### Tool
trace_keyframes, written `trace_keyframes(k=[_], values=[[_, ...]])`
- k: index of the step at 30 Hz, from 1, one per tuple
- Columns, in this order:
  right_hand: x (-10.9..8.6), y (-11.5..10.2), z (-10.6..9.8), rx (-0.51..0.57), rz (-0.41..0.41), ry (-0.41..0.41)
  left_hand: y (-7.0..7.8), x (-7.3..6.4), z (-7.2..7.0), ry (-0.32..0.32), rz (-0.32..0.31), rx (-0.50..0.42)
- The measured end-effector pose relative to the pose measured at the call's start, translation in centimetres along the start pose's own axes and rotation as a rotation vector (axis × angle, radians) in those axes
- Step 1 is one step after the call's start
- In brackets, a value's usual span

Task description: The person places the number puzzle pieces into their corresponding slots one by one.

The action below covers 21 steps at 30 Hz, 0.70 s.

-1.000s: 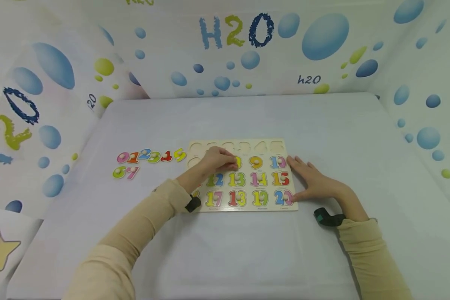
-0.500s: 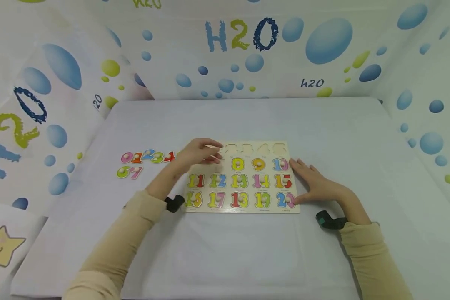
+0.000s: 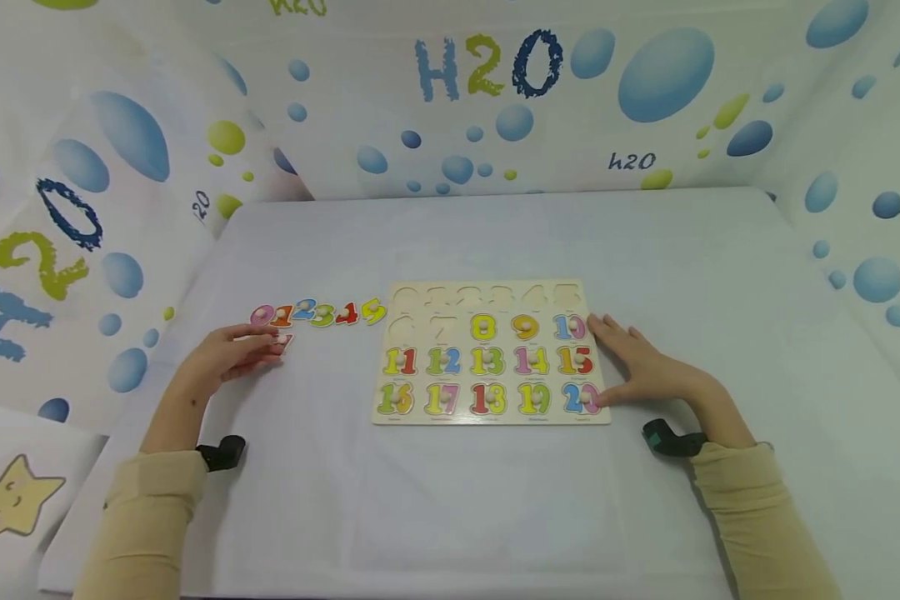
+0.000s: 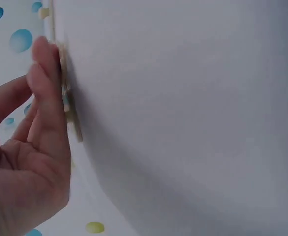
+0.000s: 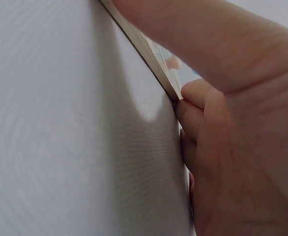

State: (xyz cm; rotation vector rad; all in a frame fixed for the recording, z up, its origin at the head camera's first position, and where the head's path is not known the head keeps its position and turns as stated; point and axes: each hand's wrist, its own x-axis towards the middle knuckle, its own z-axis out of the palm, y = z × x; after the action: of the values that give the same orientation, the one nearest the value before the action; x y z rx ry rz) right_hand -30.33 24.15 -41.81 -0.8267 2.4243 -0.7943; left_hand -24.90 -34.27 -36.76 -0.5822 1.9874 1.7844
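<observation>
My left hand [image 3: 232, 354] is over the lower loose pieces at the left, its fingers reaching to a pink number 7 piece [image 3: 282, 342] with a knob. No firm grip shows; the number 6 piece is hidden behind the hand. In the left wrist view, a knobbed piece [image 4: 74, 120] lies beside the fingers [image 4: 50, 98]. A wooden number puzzle board [image 3: 495, 418] lies mid-table, with number pieces 8 to 20 in it and bare recesses above. My right hand [image 3: 652, 367] touches the board's right edge, fingers spread, thumb at the lower right corner.
A row of loose number pieces 0 to 5 [image 3: 324, 314] lies left of the board, some overlapping. White cloth covers the table [image 3: 480, 500]. A printed curtain [image 3: 360, 92] with bubbles closes off the back and sides.
My left hand has left the board's upper left part and moved left to the loose pieces, uncovering the recesses there. The right hand stays at the board's edge. The view has shifted slightly.
</observation>
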Motion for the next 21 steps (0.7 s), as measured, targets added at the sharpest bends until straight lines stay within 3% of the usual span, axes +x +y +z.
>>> trace_keyframes(k=[4,6,10,17,21], values=[[-0.1,0.1,0.0,0.001,-0.002,0.002,-0.5,0.3,0.0,-0.056,-0.039,-0.223],[0.0,-0.1,0.0,0.004,-0.011,0.002,-0.5,0.3,0.2,-0.069,-0.045,-0.272],[0.0,-0.1,0.0,0.003,-0.02,0.005,-0.2,0.4,0.7,-0.062,-0.055,-0.265],[0.0,-0.1,0.0,0.003,-0.014,0.01,0.1,0.4,1.5,-0.049,-0.016,-0.18],[0.0,-0.1,0.0,0.004,-0.011,0.01,0.0,0.7,1.5,-0.074,-0.023,-0.223]])
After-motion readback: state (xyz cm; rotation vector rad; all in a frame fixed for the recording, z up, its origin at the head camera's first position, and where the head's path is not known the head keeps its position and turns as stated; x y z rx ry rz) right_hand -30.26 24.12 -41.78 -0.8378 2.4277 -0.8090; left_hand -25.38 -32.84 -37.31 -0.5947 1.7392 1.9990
